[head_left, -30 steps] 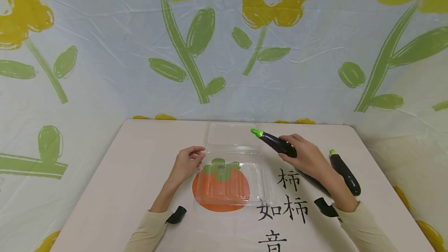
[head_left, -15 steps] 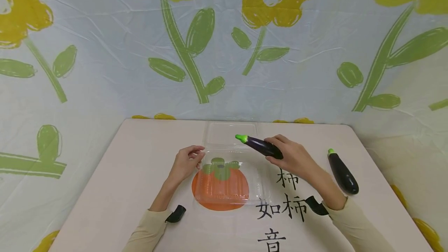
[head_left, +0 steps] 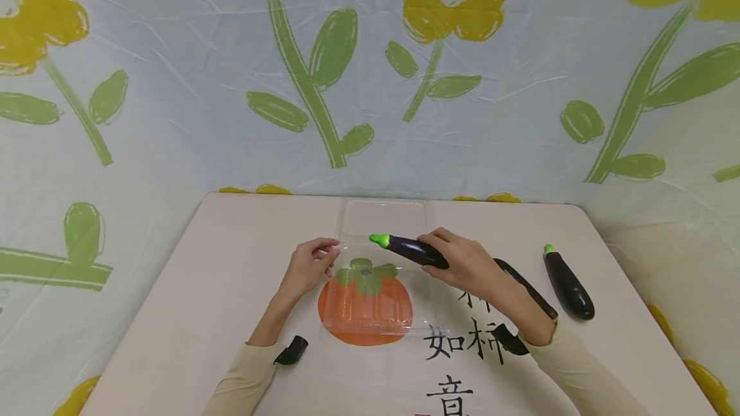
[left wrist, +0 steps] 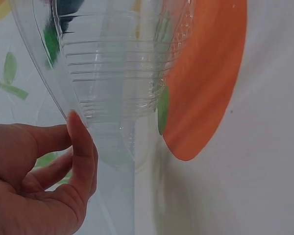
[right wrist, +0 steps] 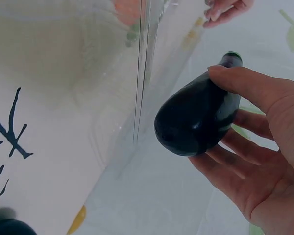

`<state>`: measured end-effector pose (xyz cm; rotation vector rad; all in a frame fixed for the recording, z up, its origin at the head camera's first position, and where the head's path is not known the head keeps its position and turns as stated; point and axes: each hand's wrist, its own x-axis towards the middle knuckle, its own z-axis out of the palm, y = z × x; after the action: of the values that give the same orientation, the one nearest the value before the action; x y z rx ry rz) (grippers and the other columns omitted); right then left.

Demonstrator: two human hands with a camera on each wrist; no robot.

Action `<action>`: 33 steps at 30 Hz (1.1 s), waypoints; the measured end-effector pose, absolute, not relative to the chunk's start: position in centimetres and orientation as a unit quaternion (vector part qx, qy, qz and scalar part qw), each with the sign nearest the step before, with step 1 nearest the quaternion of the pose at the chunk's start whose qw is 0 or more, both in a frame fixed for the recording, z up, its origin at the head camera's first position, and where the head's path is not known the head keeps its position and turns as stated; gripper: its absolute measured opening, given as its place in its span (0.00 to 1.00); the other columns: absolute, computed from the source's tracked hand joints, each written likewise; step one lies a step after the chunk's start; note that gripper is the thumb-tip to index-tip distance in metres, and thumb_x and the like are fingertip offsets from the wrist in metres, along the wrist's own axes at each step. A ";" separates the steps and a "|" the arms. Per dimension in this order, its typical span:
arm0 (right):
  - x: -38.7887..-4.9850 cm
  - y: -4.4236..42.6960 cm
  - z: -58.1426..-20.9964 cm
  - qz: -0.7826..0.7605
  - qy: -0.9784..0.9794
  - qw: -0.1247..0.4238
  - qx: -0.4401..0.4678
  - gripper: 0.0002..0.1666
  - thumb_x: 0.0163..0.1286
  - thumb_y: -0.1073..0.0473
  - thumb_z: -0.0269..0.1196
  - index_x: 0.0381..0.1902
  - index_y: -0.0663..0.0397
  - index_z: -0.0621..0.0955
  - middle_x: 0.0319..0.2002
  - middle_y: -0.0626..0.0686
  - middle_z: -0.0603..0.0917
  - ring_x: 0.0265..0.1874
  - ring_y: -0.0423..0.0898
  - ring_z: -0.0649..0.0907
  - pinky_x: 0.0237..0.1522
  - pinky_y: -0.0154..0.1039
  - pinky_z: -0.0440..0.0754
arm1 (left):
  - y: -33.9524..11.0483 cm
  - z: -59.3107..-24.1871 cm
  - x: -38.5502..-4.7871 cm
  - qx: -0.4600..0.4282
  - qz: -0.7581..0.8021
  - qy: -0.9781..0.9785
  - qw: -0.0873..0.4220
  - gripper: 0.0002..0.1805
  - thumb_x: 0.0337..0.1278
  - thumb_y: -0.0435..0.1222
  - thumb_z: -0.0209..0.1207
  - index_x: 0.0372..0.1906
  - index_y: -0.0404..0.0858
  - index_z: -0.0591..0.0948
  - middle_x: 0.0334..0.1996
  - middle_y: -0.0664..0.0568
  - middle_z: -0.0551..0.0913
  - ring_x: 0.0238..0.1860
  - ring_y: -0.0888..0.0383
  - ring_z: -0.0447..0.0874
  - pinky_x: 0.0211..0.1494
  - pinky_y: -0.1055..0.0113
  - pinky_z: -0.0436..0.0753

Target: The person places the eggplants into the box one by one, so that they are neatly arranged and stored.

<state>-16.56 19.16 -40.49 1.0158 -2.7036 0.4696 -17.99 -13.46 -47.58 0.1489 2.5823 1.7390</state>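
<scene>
A glossy dark purple, elongated toy-like eggplant with a bright green stem end (head_left: 413, 250) is grasped near its rounded end by the grip of the right hand (head_left: 462, 260), the thumb and fingers being wrapped around its sides. It is held aslant over the far part of a clear, ribbed, rectangular plastic container (head_left: 370, 314), its green tip pointed toward the left; whether the container is touched by it cannot be told. The container's clear lid (head_left: 384, 218) is laid back on the far side.

The far left corner of the container's rim is pinched by the grip of the left hand (head_left: 309, 268), with the tips of the thumb and a finger brought together there.

The container is rested on a pale counter (head_left: 248, 226), over a printed orange persimmon with green leaves (head_left: 370, 340). Black brush-style characters (head_left: 487, 342) are printed to its right, some partly covered by the right arm. A second dark, green-tipped eggplant (head_left: 569, 284) is set on the counter's right side, and beside it a dark, elongated object (head_left: 528, 289) is partly hidden by the right forearm. Both arms are covered by cream sleeves (head_left: 245, 374).
</scene>
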 end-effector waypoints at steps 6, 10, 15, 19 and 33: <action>-16.5 18.1 -40.8 0.159 -0.913 0.098 0.362 0.30 0.58 0.59 0.79 0.57 0.57 0.82 0.49 0.55 0.84 0.39 0.49 0.87 0.38 0.45 0.90 | -13.5 -47.6 -18.1 0.048 0.556 0.830 0.010 0.14 0.70 0.30 0.63 0.56 0.29 0.83 0.39 0.44 0.83 0.24 0.57 0.81 0.33 0.53 0.89; -16.5 17.5 -41.0 0.144 -0.910 0.100 0.376 0.30 0.58 0.59 0.79 0.57 0.56 0.82 0.48 0.55 0.84 0.38 0.48 0.87 0.37 0.44 0.89 | -13.5 -47.5 -18.0 0.043 0.558 0.829 0.010 0.14 0.70 0.31 0.62 0.56 0.30 0.83 0.39 0.44 0.83 0.24 0.57 0.81 0.34 0.52 0.89; -16.6 17.0 -41.3 0.130 -0.909 0.092 0.386 0.30 0.57 0.59 0.79 0.57 0.56 0.82 0.48 0.55 0.84 0.38 0.49 0.87 0.37 0.45 0.89 | -13.5 -47.5 -18.0 0.041 0.558 0.829 0.006 0.14 0.70 0.30 0.62 0.56 0.30 0.84 0.38 0.44 0.83 0.23 0.56 0.82 0.33 0.52 0.89; -16.6 16.7 -41.7 0.120 -0.909 0.086 0.389 0.30 0.57 0.58 0.80 0.57 0.55 0.82 0.48 0.55 0.84 0.38 0.49 0.86 0.36 0.44 0.89 | -13.6 -47.6 -18.1 0.042 0.558 0.828 0.007 0.14 0.69 0.30 0.63 0.55 0.30 0.83 0.38 0.45 0.83 0.23 0.57 0.82 0.33 0.53 0.89; -16.7 16.0 -43.7 0.103 -0.909 0.075 0.397 0.28 0.58 0.57 0.79 0.55 0.54 0.82 0.46 0.56 0.84 0.37 0.50 0.85 0.32 0.45 0.88 | -13.5 -47.6 -18.0 0.044 0.559 0.828 0.010 0.13 0.69 0.30 0.63 0.55 0.30 0.84 0.38 0.44 0.83 0.23 0.58 0.82 0.34 0.54 0.90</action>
<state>-16.66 16.01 -43.70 1.1916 -2.7267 0.3091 -18.04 -13.49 -47.60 0.1371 2.5840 1.7461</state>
